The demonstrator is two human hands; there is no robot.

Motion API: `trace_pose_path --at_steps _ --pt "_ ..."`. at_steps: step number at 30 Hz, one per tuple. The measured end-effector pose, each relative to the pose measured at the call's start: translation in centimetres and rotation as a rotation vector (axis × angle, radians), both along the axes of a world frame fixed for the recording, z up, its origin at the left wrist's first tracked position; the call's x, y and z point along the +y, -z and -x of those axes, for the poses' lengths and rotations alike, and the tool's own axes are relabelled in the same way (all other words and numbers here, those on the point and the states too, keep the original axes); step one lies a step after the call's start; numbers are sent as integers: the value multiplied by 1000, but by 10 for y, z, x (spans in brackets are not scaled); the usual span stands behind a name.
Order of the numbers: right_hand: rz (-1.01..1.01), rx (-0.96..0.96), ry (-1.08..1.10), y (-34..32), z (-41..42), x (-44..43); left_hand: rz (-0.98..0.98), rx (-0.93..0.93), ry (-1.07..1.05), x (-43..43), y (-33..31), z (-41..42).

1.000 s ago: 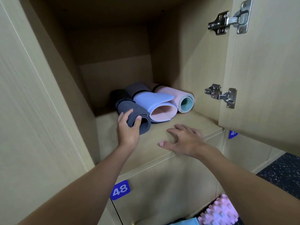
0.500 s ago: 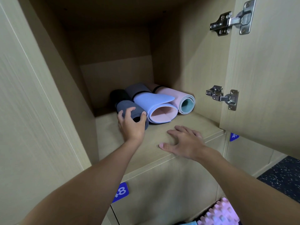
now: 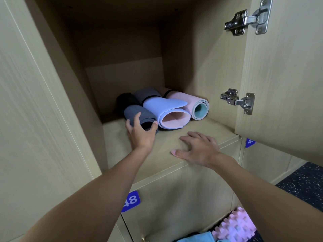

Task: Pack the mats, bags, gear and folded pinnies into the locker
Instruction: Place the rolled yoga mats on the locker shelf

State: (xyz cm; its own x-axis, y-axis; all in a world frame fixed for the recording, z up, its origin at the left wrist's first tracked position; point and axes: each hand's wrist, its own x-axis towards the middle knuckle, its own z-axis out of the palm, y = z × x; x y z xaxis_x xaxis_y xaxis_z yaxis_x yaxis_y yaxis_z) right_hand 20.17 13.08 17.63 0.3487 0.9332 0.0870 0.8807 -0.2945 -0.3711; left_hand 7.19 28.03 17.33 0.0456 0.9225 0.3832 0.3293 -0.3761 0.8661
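Rolled dark grey foam mat lies on the floor of the light wood locker. It is the leftmost of three rolls, open end facing out. The left hand grips that near end: fingers curled over the top, thumb hooked on the right rim of the roll's mouth. That wraps about half the roll.

Touching it on the right is a rolled periwinkle-blue mat with pink inner face, loose outer flap, black band round its far part. Next is a rolled pale pink mat with teal inner face, just beside the right wall.

The right hand is palm down on the locker floor near the front edge. Its fingers are straight and spread, holding nothing, apart from the mats.

The open door at right has two steel hinges. A blue "48" number plate is on the locker below. A pink spiky foam roller sits at the bottom edge on the dark speckled floor.
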Motion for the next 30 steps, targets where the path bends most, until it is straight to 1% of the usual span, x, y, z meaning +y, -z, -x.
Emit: trace_pose_path --at_steps 6,9,12,14,16,21,24,25,27,30 --pt "-17 9 40 2 7 -14 50 93 173 -70 1 21" --pt "-68 73 58 16 10 -44 -46 202 253 -112 11 28" --pt "-122 135 101 35 10 -102 -123 309 453 -159 18 22" --pt "-120 184 191 54 8 -155 -213 391 587 -197 28 11" --pt "-75 229 299 78 6 -216 -243 468 751 -239 46 -4" --pt "32 229 668 144 2 -378 -172 615 1119 -350 102 -44" --pt "53 202 921 171 10 -455 -155 669 1295 -413 143 -64" --pt "87 181 990 179 13 -477 -141 695 1340 -431 156 -70" --pt "219 158 1085 194 19 -520 -120 763 1420 -464 179 -80" --pt "348 209 1227 218 30 -580 -128 884 1517 -508 211 -90"
